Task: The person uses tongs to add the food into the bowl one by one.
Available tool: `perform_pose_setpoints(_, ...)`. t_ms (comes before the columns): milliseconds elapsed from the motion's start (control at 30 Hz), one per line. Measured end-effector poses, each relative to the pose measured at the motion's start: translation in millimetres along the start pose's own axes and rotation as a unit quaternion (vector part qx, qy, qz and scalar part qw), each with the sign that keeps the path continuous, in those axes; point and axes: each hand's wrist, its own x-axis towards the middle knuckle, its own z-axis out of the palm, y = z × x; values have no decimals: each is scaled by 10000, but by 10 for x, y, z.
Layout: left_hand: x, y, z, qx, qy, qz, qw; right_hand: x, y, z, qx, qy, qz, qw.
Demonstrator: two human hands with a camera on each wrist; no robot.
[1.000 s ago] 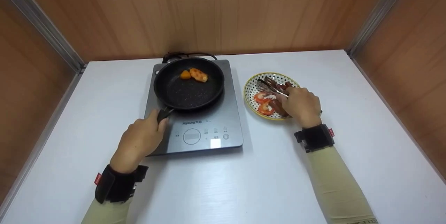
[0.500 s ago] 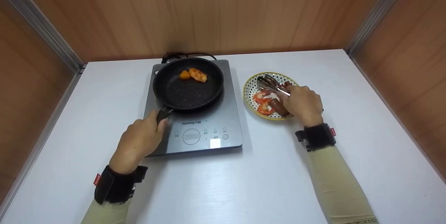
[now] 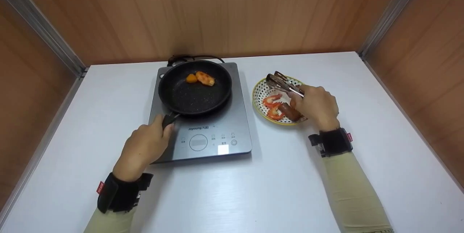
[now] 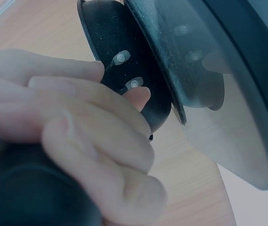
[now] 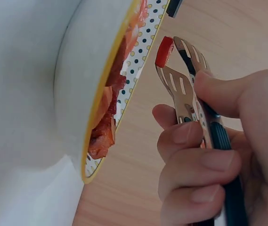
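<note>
My left hand point(image 3: 146, 142) grips the black handle point(image 3: 169, 120) of a frying pan point(image 3: 195, 99), its fingers curled round the handle point(image 4: 35, 188) in the left wrist view. In the pan lie a browned orange piece of food point(image 3: 205, 78) and a smaller orange-yellow piece point(image 3: 191, 78). My right hand point(image 3: 318, 105) holds slotted metal tongs point(image 3: 284, 85) over a dotted, yellow-rimmed bowl point(image 3: 258, 99). At the tongs' tips in the right wrist view is a small red piece of food point(image 5: 164, 52). The bowl holds orange-red shrimp point(image 3: 275, 112) and a brown sausage-like piece point(image 3: 289, 112), partly hidden by the hand.
Beneath the pan is a grey induction cooker point(image 3: 217, 142) with a touch panel, and a black cable point(image 3: 206, 57) runs behind it. The white table point(image 3: 224, 196) is bounded by wooden panels point(image 3: 232, 12) at the back and both sides.
My right hand has lifted the tongs slightly from among the food to above the bowl, shifting a little right. The left hand keeps its grip on the pan handle, and the pan stays put.
</note>
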Motion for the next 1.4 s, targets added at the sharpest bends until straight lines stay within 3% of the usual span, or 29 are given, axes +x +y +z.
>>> perform_pose_setpoints(233,0,-11,-14,12,6,34,10000,-44,-99,-86,105,150,-128,9998)
perform_pose_setpoints(467,-15,-29,-10,-24,-77,-18,10000,-116,-282,-96,196,367,-514,9978)
perform_pose_setpoints(767,0,-12,-2,-44,-19,77,10000,-114,-632,-173,377,548,-951,9932)
perform_pose_setpoints(1067,-11,-29,-32,-21,16,42,10000,-9,-1185,-280,-365,342,-1716,9839)
perform_pose_setpoints(1400,-11,-29,-21,-78,19,-14,10000,135,-1537,-140,-1336,436,-1959,9705)
